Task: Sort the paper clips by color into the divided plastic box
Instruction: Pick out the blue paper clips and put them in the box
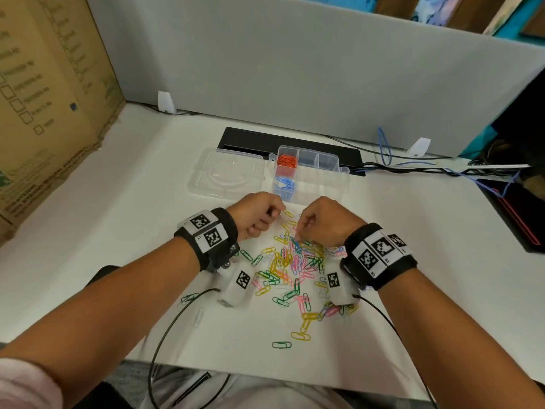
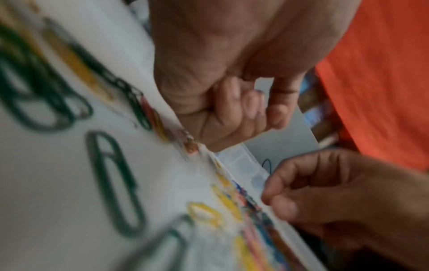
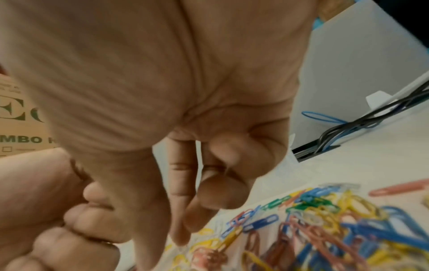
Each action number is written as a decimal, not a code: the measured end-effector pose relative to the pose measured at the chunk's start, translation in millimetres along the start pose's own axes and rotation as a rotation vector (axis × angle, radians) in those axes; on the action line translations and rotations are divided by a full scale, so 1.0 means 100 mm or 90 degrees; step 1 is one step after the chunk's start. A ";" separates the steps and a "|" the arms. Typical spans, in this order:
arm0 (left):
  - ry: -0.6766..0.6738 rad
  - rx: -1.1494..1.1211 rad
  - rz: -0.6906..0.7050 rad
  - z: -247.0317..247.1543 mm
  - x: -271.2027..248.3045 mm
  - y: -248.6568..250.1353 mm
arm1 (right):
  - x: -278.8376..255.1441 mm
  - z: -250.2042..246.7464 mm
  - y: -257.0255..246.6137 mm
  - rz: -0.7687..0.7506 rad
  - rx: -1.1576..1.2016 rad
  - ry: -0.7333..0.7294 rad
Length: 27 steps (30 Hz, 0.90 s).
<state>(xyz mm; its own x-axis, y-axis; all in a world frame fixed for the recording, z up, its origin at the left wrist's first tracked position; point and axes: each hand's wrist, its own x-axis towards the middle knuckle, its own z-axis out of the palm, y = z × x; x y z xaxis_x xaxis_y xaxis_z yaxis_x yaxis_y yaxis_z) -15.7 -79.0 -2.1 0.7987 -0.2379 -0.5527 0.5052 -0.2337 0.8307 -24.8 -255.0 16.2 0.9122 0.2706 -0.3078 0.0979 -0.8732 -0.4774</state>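
Observation:
A heap of mixed paper clips (image 1: 295,264) in yellow, green, pink, blue and white lies on the white table. Behind it stands the clear divided box (image 1: 333,172), its lid (image 1: 227,172) folded open to the left. One back compartment holds orange clips (image 1: 286,160); the one in front of it holds blue clips (image 1: 284,184). My left hand (image 1: 256,215) is a curled fist at the heap's far left edge, and nothing shows inside it (image 2: 232,110). My right hand (image 1: 324,222) points down into the heap, thumb and index finger (image 3: 181,220) slightly apart over the clips (image 3: 313,220).
A large cardboard box (image 1: 44,98) walls off the left and a grey partition (image 1: 295,69) the back. A black cable tray (image 1: 295,143) and cables (image 1: 413,166) run behind the box. Stray green (image 1: 281,345) and white (image 1: 199,315) clips lie near the front edge.

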 end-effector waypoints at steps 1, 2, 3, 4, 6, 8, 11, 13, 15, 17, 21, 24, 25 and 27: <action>0.028 0.123 0.014 0.01 0.01 0.00 | -0.01 0.02 0.01 0.010 0.002 -0.008; 0.046 0.229 0.037 0.02 0.01 0.00 | 0.00 0.04 0.02 0.021 -0.005 -0.018; 0.042 0.295 0.066 0.03 0.02 0.00 | 0.00 0.08 0.02 0.029 -0.018 -0.025; 0.021 0.328 0.092 0.04 0.01 0.00 | 0.02 0.11 0.04 0.029 -0.025 -0.026; -0.003 0.398 0.123 0.06 -0.01 0.00 | 0.04 0.12 0.07 0.019 -0.005 -0.019; 0.018 0.495 0.137 0.11 -0.01 0.02 | 0.03 0.09 0.11 0.015 0.055 -0.004; 0.055 0.592 0.155 0.14 0.01 0.05 | -0.05 0.01 0.17 0.015 0.167 0.008; 0.058 0.611 0.157 0.14 0.02 0.05 | -0.10 -0.03 0.22 0.035 0.259 -0.006; 0.050 0.625 0.155 0.13 0.04 0.04 | -0.14 -0.05 0.27 0.053 0.348 -0.021; 0.042 0.623 0.155 0.10 0.05 0.03 | -0.16 -0.05 0.30 0.059 0.412 -0.020; 0.046 0.590 0.158 0.07 0.08 0.01 | -0.24 -0.02 0.36 0.058 0.463 0.011; 0.060 0.596 0.153 0.07 0.10 0.01 | -0.29 0.03 0.41 0.051 0.428 0.031; 0.061 0.603 0.150 0.08 0.11 0.02 | -0.31 0.05 0.43 0.042 0.420 0.038; 0.057 0.617 0.144 0.09 0.12 0.02 | -0.34 0.07 0.47 0.016 0.418 0.059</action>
<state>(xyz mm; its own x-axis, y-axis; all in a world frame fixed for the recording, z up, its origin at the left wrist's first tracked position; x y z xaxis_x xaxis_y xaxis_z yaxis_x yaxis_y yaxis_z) -8.0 -90.5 -7.2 0.8850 -0.3091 -0.3482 -0.1144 -0.8693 0.4809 -54.2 -302.5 -1.6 0.9441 0.1925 -0.2675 -0.1597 -0.4426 -0.8824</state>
